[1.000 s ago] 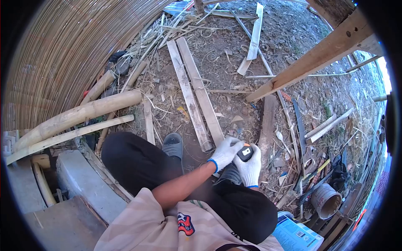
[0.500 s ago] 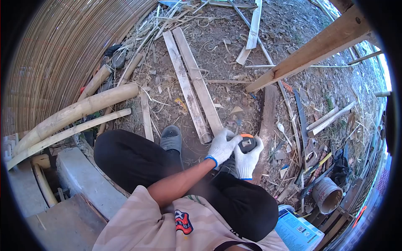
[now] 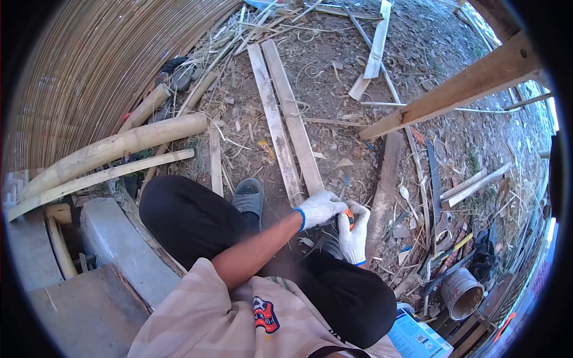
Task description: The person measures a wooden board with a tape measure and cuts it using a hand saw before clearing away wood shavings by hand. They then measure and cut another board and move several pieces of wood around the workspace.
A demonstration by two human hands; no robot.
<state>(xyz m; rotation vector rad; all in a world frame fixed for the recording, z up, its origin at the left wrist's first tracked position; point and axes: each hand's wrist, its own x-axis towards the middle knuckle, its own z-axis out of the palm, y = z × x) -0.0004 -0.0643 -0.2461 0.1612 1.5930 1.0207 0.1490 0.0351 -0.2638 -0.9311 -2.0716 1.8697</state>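
Observation:
My right hand, in a white knitted glove with a blue cuff, is closed around an orange and black tape measure, mostly hidden by the glove. Beside it, my left hand, gloved the same way, has its fingers bent together, with the fingertips next to the tape measure. What those fingers pinch, if anything, is hidden. The near end of a long wooden slat lies just beyond my left hand. A second slat, stained darker, runs alongside it on the ground.
Thick bamboo poles lie at left, near concrete blocks. A wooden post slants in from the upper right. At right are a handsaw, a rusty can and a blue container. Wood scraps and shavings litter the soil.
My right hand has turned the tape measure, so its orange edge shows instead of its dark face. My left hand has shifted slightly down. The view has swung a little, moving the ground items rightward.

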